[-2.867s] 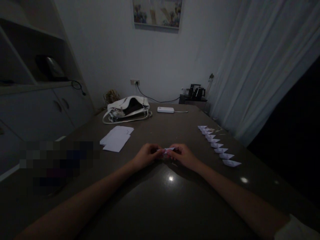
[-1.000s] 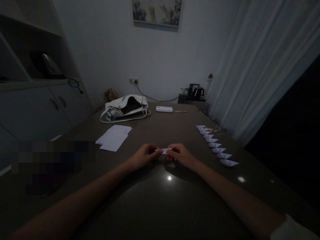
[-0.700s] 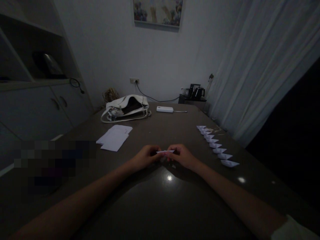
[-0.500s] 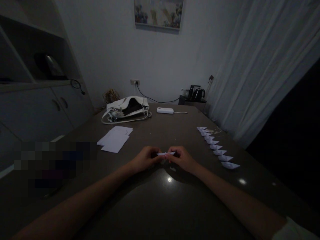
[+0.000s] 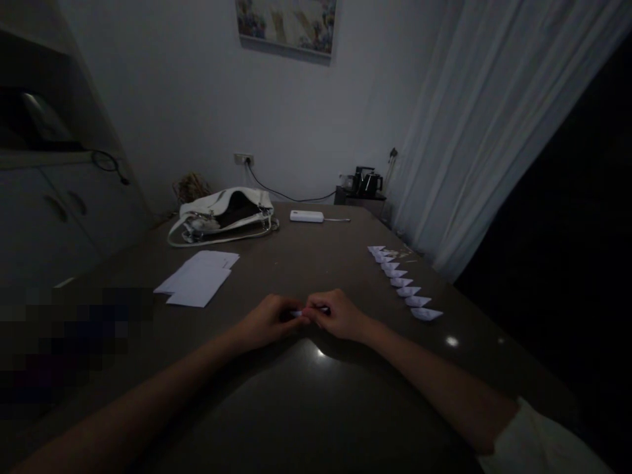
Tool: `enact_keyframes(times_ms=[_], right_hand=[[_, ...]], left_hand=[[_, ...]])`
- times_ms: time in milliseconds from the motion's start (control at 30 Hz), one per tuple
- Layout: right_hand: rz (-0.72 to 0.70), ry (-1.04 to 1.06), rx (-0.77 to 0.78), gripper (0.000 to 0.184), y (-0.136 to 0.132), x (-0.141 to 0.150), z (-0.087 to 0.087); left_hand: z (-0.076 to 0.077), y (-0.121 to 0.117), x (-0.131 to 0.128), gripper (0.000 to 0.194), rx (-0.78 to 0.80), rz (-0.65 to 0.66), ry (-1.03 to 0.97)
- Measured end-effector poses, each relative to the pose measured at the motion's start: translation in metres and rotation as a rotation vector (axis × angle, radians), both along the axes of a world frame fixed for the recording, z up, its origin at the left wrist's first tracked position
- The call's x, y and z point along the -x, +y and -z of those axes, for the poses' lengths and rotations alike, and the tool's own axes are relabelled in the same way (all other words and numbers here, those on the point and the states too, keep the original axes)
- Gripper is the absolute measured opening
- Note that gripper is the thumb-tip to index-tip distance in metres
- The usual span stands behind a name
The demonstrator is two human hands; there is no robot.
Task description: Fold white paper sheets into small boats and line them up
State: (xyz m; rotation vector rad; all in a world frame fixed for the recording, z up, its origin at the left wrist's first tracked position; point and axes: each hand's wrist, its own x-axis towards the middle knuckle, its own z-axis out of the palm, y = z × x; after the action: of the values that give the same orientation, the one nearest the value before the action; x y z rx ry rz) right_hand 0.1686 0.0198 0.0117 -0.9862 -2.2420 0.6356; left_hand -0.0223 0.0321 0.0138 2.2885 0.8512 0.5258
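Note:
Over the middle of the dark table (image 5: 316,401), both my hands meet around a small folded paper boat (image 5: 296,313), mostly covered by my fingers. My left hand (image 5: 269,321) pinches its left side between thumb and fingers. On the other side, my right hand (image 5: 338,316) is closed on it, fingertips touching those of the left. A row of several white paper boats (image 5: 405,291) stretches away along the right side of the table. To the left of my hands lie overlapping white paper sheets (image 5: 200,278).
A white handbag (image 5: 227,214) rests at the far left of the table. Right of it is a white power bank (image 5: 307,216) with a short cable. A black kettle (image 5: 371,184) stands on a small cabinet behind. A white curtain (image 5: 434,131) hangs at the right.
My view has turned to the right, so everything sits further left. My hands have drawn closer together, and the paper boat between them is now more covered.

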Motion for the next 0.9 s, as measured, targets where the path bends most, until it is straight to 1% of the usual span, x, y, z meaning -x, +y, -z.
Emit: enact_keyframes(times_ms=[67, 133, 300, 367, 433, 467, 533, 633, 700, 833, 900], right_hand=[[0.001, 0.01, -0.006, 0.021, -0.0018, 0.0014, -0.0005], [-0.003, 0.055, 0.033, 0.024, -0.0022, 0.0018, 0.0001], [-0.075, 0.255, 0.296, 0.029, 0.0029, -0.0002, 0.0042], [-0.076, 0.314, 0.357, 0.033, 0.0053, -0.0001, 0.0051], [-0.056, 0.353, 0.386, 0.036, 0.0068, 0.0006, 0.0053], [-0.047, 0.363, 0.393, 0.037, 0.0072, 0.0009, 0.0053], [-0.026, 0.361, 0.375, 0.036, 0.0075, 0.001, 0.0052], [0.028, 0.338, 0.277, 0.032, 0.0076, 0.0001, 0.0059], [0.059, 0.329, 0.229, 0.03, 0.0075, -0.0001, 0.0068], [0.096, 0.351, 0.244, 0.026, 0.0064, 0.0022, 0.0081], [0.101, 0.379, 0.268, 0.026, 0.0059, 0.0032, 0.008]], left_hand=[[0.001, 0.0006, 0.0007, 0.033, -0.001, 0.012, -0.003], [0.0008, 0.0012, 0.0017, 0.033, 0.003, 0.006, -0.015], [-0.005, 0.0019, 0.0034, 0.037, 0.063, -0.061, -0.117], [-0.0073, 0.0021, 0.0032, 0.04, 0.118, -0.084, -0.158], [-0.008, 0.0018, 0.0026, 0.042, 0.157, -0.081, -0.172], [-0.0078, 0.0015, 0.0024, 0.043, 0.15, -0.08, -0.165], [-0.0062, 0.001, 0.0021, 0.043, 0.083, -0.067, -0.117], [-0.0027, 0.001, 0.0026, 0.039, -0.065, -0.031, -0.008], [-0.0006, 0.0021, 0.0032, 0.038, -0.114, -0.018, 0.018], [0.0017, 0.0043, 0.0037, 0.04, -0.073, -0.011, -0.021], [0.0017, 0.0045, 0.0037, 0.04, -0.052, -0.035, -0.027]])
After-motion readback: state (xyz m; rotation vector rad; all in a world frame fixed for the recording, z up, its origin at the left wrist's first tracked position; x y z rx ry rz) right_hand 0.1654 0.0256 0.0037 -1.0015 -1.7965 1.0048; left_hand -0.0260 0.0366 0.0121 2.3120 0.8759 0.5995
